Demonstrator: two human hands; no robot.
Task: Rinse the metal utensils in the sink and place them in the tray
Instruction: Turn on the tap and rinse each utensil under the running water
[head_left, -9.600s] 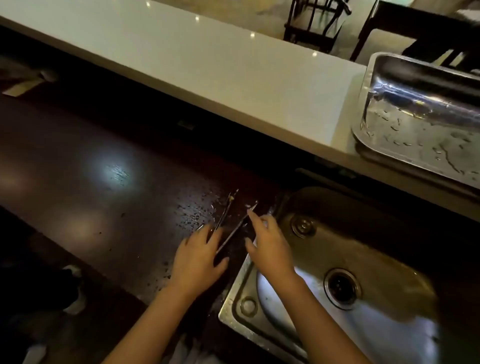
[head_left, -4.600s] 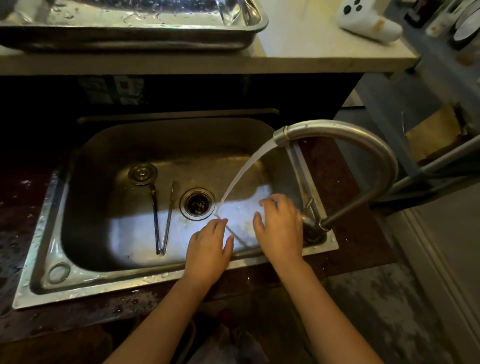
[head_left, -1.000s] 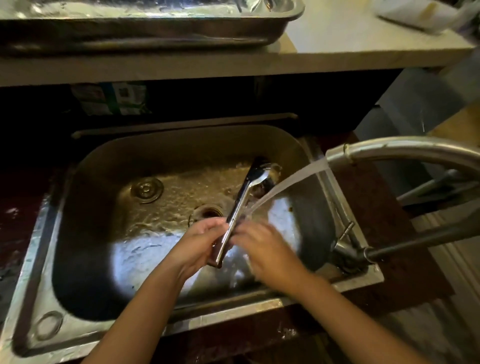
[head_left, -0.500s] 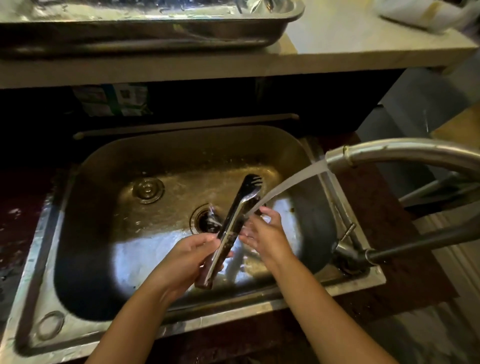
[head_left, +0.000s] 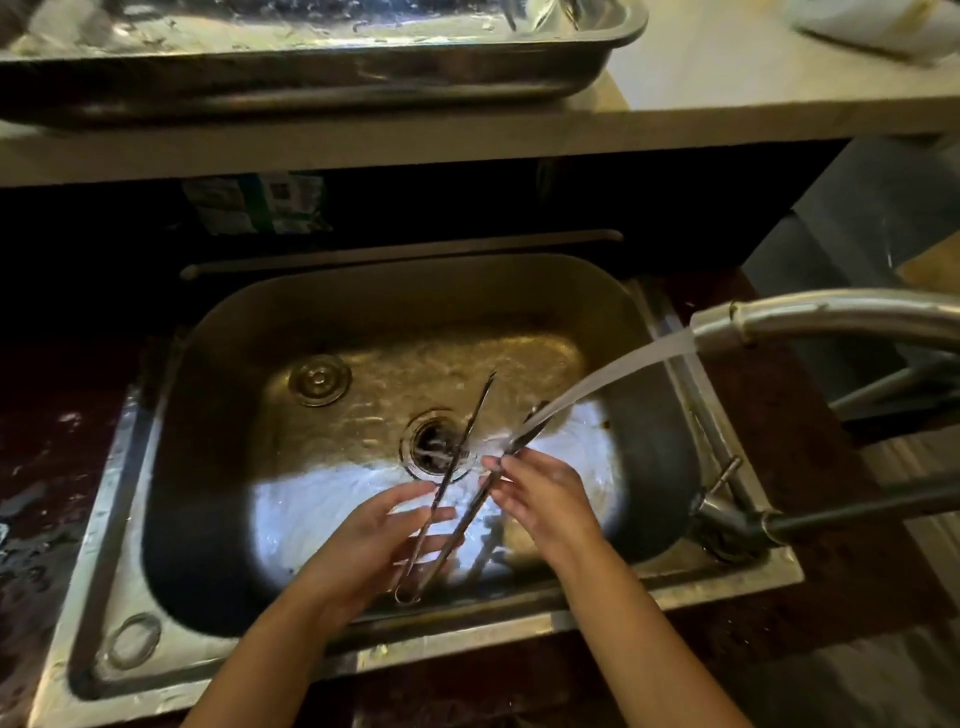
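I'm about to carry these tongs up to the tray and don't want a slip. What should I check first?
1. Tongs held: ok, left hand at the hinge end, right hand on one arm.
2. Rinsed: ok, water stream hits the right arm.
3. Tray has room: cannot tell, mostly cropped.
4. Faucet off: not ok, running.
5. Sink free of other utensils: ok.

**One head-worn view, looking down into a sink**

A single wide-angle camera sits on the person's head, facing forward and steeply down. The sink (head_left: 130, 519) fills the middle of the frame, close below. Both forearms enter from the bottom edge. A tray (head_left: 467, 78) on the counter (head_left: 753, 88) crosses the top edge, farther away. Straight lines bow near the frame's edges.
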